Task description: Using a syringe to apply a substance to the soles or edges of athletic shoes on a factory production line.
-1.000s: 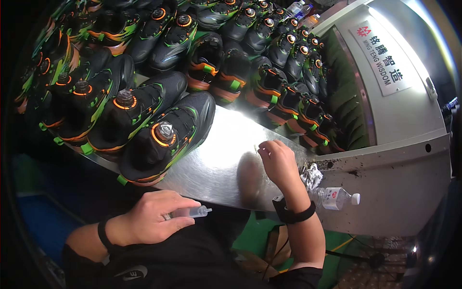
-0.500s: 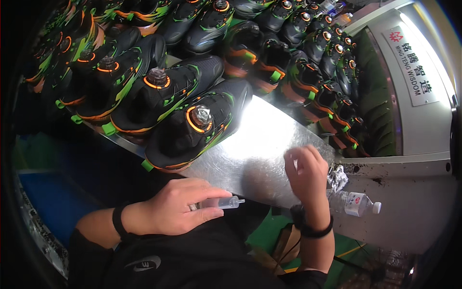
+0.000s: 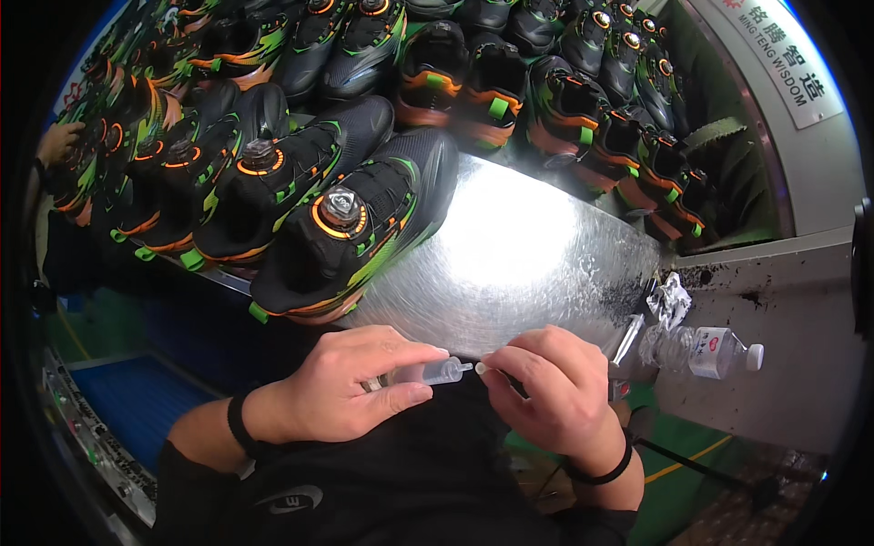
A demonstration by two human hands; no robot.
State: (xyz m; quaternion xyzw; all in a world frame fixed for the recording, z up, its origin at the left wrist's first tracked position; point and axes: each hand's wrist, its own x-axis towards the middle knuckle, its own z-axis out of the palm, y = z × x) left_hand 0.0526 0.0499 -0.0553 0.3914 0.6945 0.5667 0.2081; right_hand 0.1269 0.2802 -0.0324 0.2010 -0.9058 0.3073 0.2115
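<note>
Head view, looking down. Left hand (image 3: 341,387) closed around a small clear syringe (image 3: 435,371), barrel pointing right. Right hand (image 3: 551,387) pinched narrow on the syringe's tip, fingertips (image 3: 492,369) touching a tiny white cap or nozzle; too small to tell which. Both hands held just off the near edge of a shiny metal desk (image 3: 519,255), above a dark lap.

Risks, as judged: a slipped pinch dropping the small tip piece into the lap or to the floor; a squeeze on the barrel pushing out contents onto the fingers; glare from the bright patch on the desk hiding the tip.

Room and edges: bare metal in the desk's middle and toward its near right corner. Nearest black shoe (image 3: 350,241) with orange and green trim and a round dial sitting at the near left edge, toe close to overhanging. Rows of matching shoes (image 3: 492,91) filling the far edge. Clear plastic bottle (image 3: 701,350) lying past the right edge, close to the right wrist.
</note>
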